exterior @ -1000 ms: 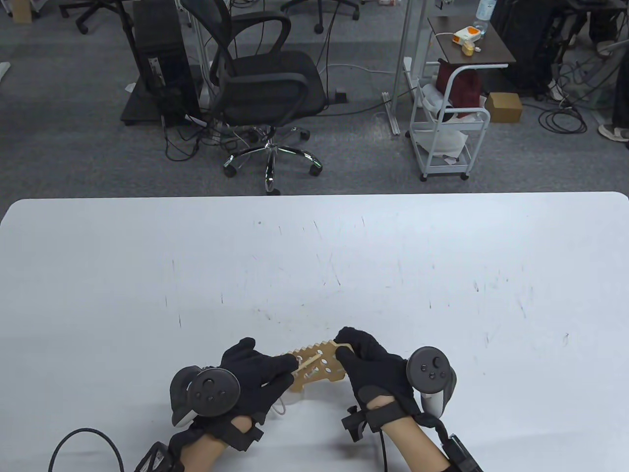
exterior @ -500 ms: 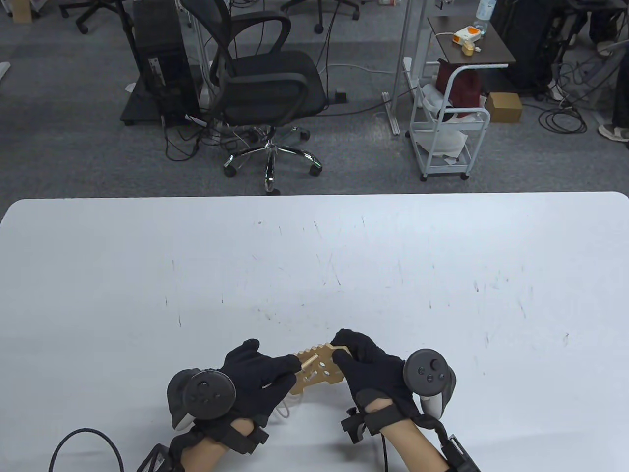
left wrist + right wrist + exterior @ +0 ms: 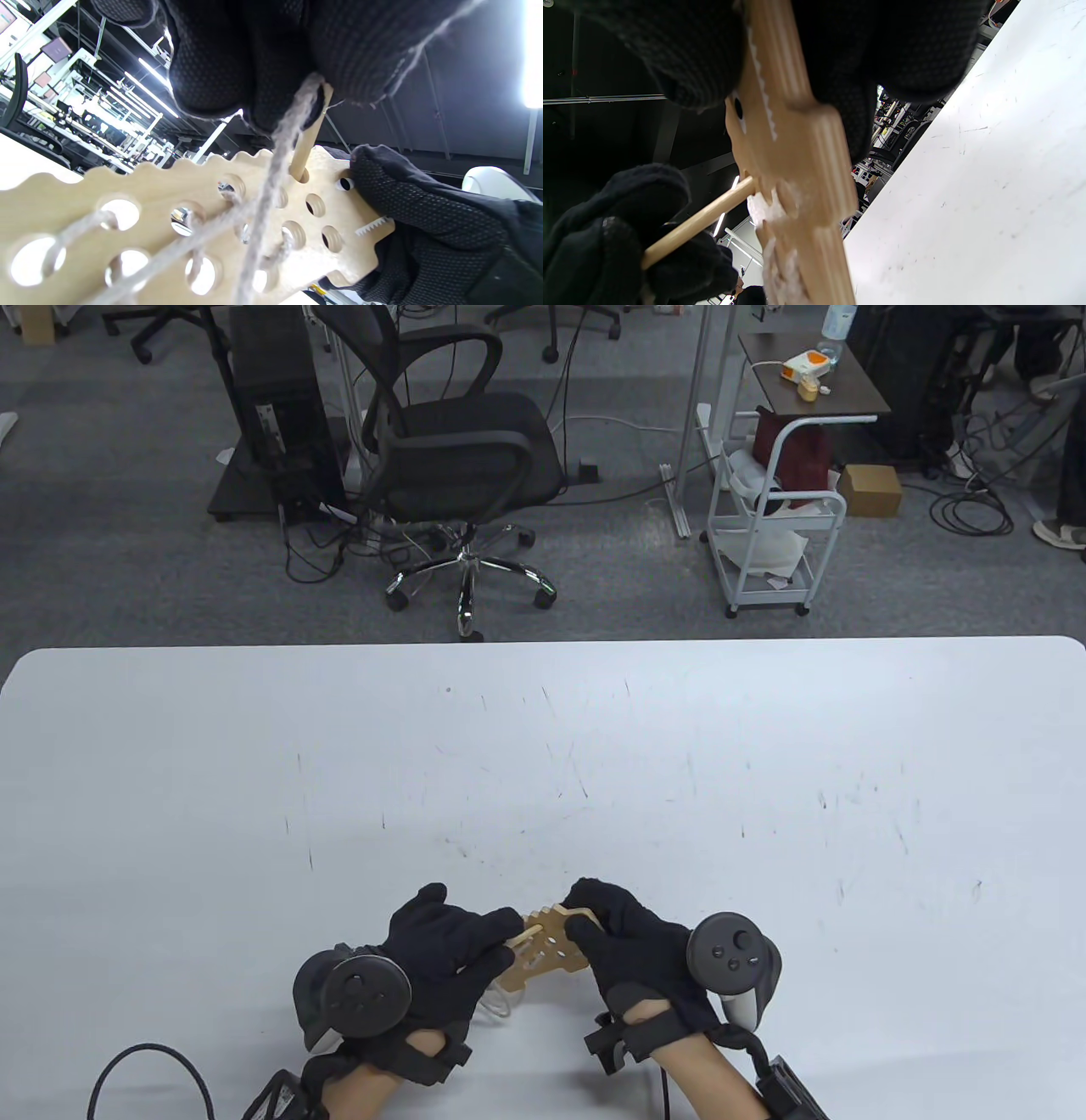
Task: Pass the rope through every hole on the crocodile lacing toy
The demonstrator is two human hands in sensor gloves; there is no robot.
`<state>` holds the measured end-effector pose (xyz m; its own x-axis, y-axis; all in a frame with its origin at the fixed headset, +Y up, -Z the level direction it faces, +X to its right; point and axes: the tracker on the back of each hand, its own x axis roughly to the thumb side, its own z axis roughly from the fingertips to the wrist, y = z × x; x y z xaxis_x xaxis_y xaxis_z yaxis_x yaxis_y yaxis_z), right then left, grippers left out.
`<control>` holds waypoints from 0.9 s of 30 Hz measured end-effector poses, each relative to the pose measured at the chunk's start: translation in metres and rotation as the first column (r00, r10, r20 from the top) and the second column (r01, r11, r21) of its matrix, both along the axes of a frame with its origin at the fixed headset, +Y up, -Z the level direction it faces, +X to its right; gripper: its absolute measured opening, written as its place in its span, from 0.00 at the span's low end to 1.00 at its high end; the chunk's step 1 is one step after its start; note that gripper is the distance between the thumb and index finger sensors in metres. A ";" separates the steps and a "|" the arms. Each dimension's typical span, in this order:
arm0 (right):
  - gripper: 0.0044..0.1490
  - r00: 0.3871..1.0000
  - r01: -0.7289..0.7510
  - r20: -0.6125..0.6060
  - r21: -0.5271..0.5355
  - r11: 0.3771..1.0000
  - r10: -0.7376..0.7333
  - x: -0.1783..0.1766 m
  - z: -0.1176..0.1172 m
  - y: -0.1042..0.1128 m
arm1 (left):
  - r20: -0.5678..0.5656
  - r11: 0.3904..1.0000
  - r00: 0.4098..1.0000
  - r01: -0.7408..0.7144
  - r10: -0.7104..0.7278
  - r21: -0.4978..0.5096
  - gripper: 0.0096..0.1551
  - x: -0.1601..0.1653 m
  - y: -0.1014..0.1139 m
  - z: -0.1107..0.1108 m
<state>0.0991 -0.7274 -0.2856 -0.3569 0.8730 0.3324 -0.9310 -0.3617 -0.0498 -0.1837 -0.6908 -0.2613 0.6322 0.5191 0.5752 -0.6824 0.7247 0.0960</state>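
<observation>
Near the front edge of the white desk, the wooden crocodile board is held up off the surface between both gloved hands. The right hand grips its head end, fingers curled round the edge by the painted teeth. The left hand pinches the wooden needle whose tip sits in a hole near the head, while grey rope trails from it across several holes already laced
</observation>
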 end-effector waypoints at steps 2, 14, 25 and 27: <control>0.31 1.000 -0.003 -0.004 0.004 1.000 0.003 -0.001 0.000 0.000 | -0.017 1.000 1.000 0.004 -0.004 0.013 0.27 0.000 0.000 0.000; 0.32 0.999 -0.023 -0.027 0.023 0.999 0.024 -0.007 0.003 0.002 | -0.054 0.997 0.996 0.074 -0.074 0.003 0.36 0.007 -0.006 -0.003; 0.32 0.996 -0.029 -0.084 0.036 0.999 0.032 -0.018 0.007 0.003 | -0.056 0.994 0.993 0.101 -0.104 -0.043 0.36 0.011 -0.013 -0.009; 0.32 0.994 -0.037 -0.100 0.049 0.998 0.042 -0.020 0.008 0.004 | -0.065 0.993 0.991 0.113 -0.115 -0.044 0.36 0.012 -0.014 -0.010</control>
